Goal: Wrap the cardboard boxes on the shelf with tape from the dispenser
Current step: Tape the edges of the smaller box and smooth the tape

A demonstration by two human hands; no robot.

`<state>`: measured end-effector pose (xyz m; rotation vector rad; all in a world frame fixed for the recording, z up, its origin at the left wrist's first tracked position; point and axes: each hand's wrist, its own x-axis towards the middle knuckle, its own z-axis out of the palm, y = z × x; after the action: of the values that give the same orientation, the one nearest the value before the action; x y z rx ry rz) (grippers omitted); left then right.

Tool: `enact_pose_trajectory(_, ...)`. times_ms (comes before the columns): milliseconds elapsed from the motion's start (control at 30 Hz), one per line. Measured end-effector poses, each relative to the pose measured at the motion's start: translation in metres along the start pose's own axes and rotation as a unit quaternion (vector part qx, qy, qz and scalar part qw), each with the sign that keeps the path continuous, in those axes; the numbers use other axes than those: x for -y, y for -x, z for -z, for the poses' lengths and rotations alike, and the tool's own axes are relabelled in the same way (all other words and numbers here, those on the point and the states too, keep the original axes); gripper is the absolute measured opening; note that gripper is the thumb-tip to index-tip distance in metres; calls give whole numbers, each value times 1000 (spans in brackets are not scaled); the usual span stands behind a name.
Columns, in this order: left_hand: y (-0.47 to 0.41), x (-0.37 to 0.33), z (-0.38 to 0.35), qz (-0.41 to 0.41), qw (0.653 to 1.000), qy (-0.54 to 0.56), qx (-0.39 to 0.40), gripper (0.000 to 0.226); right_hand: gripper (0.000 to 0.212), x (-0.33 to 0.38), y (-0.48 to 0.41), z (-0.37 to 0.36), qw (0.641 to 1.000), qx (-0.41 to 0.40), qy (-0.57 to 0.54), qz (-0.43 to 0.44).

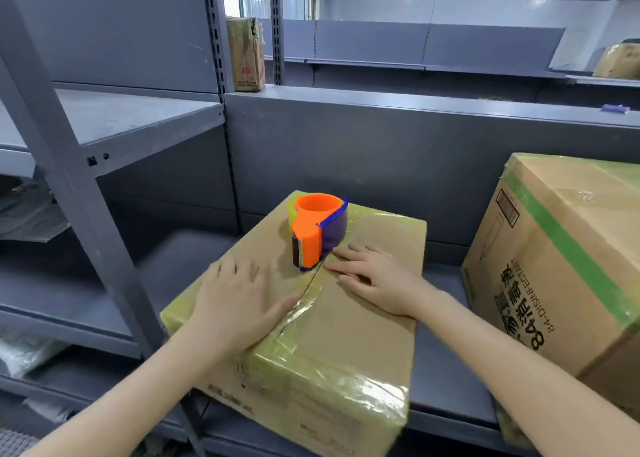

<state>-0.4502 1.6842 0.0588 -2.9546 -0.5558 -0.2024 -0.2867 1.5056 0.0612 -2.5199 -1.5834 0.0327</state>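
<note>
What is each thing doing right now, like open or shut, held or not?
Middle box: flaps shut, seam taped.
Tape dispenser: standing on the middle box, nobody holding it.
Left hand: flat on the box top, open.
Right hand: flat on the box beside the dispenser, open.
Big box on the right: shut, taped.

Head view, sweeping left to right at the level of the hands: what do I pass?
Grey shelf post → left hand → tape dispenser → right hand → big box with green stripe.
</note>
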Motion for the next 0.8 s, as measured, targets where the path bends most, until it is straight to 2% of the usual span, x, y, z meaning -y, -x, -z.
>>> enact_pose_trajectory(67, -4, -8, -4, 21, 1000, 20, -11, 105, 41, -14, -11, 3, 1000, 5, 11, 19)
enact_pose_trajectory(200, -30, -18, -15, 37, 997, 58, 29, 69, 40, -36, -32, 7, 1000, 16, 19, 7)
enact_pose_trajectory(433, -67, -25, -14, 36, 993, 107, 27, 71, 36, -66, -53, 14, 1000, 10, -24, -10)
enact_pose_trajectory(500, -70, -24, -12, 42, 987, 154, 16, 69, 36, -67, -54, 11, 999, -6, -46, -9)
enact_pose_trajectory(533, -75, -23, -9, 51, 974, 219, -1, 65, 35, -67, -56, 9, 998, -27, -56, -15)
enact_pose_trajectory(633, -93, -24, 6, 87, 904, 414, -61, 51, 26, -62, -69, 10, 987, -132, -71, -63)
enact_pose_trajectory(700, -104, -24, 10, 95, 883, 449, -98, 40, 31, -57, -83, 18, 976, -197, -69, -61)
enact_pose_trajectory(733, -107, -24, 9, 94, 882, 447, -115, 34, 42, -54, -91, 24, 977, -200, -55, -44)
enact_pose_trajectory(800, -108, -25, 5, 96, 879, 444, -142, 26, 59, -51, -103, 36, 988, -155, -12, -13)
